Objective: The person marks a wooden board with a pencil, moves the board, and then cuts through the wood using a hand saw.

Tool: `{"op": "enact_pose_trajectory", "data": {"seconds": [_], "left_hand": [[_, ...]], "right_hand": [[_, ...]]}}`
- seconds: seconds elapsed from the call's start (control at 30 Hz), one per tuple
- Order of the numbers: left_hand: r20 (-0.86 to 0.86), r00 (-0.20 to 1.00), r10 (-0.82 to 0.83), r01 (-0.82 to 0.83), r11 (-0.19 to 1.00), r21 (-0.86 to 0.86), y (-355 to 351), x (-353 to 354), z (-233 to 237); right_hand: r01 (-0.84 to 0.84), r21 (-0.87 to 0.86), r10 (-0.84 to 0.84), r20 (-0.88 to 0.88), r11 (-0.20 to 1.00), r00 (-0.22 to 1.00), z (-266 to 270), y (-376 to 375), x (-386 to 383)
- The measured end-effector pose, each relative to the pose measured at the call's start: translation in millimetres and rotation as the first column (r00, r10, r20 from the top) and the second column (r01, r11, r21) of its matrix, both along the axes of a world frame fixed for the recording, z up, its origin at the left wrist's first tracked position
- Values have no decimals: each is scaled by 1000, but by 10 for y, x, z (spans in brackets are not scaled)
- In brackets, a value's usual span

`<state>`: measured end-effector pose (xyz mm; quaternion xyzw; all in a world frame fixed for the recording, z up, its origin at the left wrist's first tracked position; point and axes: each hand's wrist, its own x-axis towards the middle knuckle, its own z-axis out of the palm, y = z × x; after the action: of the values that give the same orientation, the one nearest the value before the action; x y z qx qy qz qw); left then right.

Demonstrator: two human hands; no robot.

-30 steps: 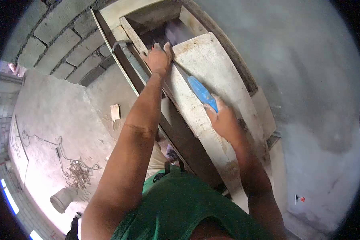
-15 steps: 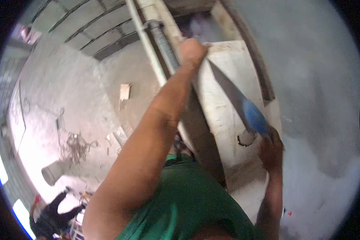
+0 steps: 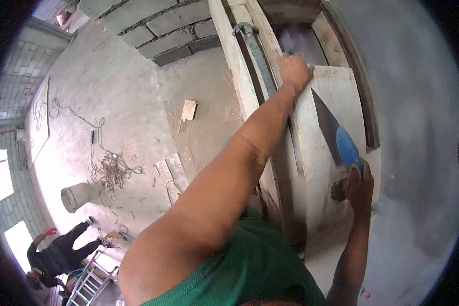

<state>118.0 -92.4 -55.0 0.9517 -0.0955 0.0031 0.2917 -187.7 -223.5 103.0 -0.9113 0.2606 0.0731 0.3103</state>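
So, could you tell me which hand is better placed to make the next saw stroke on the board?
Right. The right hand grips the saw by its blue handle, blade lying against the board. The left hand clamps the board's top edge.

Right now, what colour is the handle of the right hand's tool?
Blue: the handle shows clearly in the head view.

Rough, cement-smeared wooden board (image 3: 319, 168) — matt grey plastered wall (image 3: 413, 102) — trowel (image 3: 336, 135): dull metal blade, smooth blue plastic handle.
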Motion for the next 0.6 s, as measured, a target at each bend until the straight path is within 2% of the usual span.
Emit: {"op": "enact_pose_trajectory", "data": {"seconds": [0.03,0.07,0.1,0.13,0.17,0.2,0.23,0.27,0.3,0.37,0.4,0.43,0.47,0.5,0.53,0.57,0.6], "left_hand": [[53,998,40,-38,998,-44,-32,24,-29],[196,973,121,-109,991,-73,-12,-3,-19],[205,972,116,-104,992,-71,64,-78,44],[289,946,149,-40,936,-351,196,-141,75],[350,915,199,51,805,-591,373,-249,97],[380,909,171,100,795,-598,616,-457,189],[371,914,167,81,818,-569,887,-680,183],[361,920,154,77,832,-549,1165,-906,208],[-17,981,193,-168,805,-568,1410,-1250,376],[24,992,122,-108,941,-320,2012,-1430,213],[-96,990,103,-136,880,-456,2321,-1411,-232],[54,997,47,-13,857,-515,2671,-1296,-850],[130,984,-121,154,945,-287,2869,-1315,-799],[66,994,-84,102,935,-339,2997,-1264,-1001],[-46,997,-60,39,928,-370,3012,-1294,-872],[-148,988,-48,-24,891,-453,3082,-1221,-1002],[-123,982,-141,91,935,-342,3202,-1111,-1088]], "right_hand": [[-59,-151,62,15,987,998,-48,-38,10],[-115,-298,126,21,948,992,-80,-67,34],[-108,-417,208,202,903,957,-12,-24,62],[-75,-524,301,361,849,883,72,75,128],[-74,-513,295,364,855,884,111,173,170],[-32,-282,185,537,959,823,141,292,203],[-12,-35,33,670,999,742,142,420,264],[-198,-167,259,667,966,699,-51,521,381],[-244,-103,256,600,964,758,-151,777,418],[-302,23,261,440,953,859,-393,1252,548],[-246,87,218,244,965,945,-677,1463,515],[-343,56,274,486,938,829,-1202,1580,416],[-354,33,328,304,935,894,-1027,1744,360],[-368,-56,351,460,928,816,-1131,1793,263],[-354,-25,334,403,935,852,-1003,1794,127],[-339,18,311,358,941,881,-848,1772,71],[-254,-13,243,343,967,907,-710,1696,-11]]}}
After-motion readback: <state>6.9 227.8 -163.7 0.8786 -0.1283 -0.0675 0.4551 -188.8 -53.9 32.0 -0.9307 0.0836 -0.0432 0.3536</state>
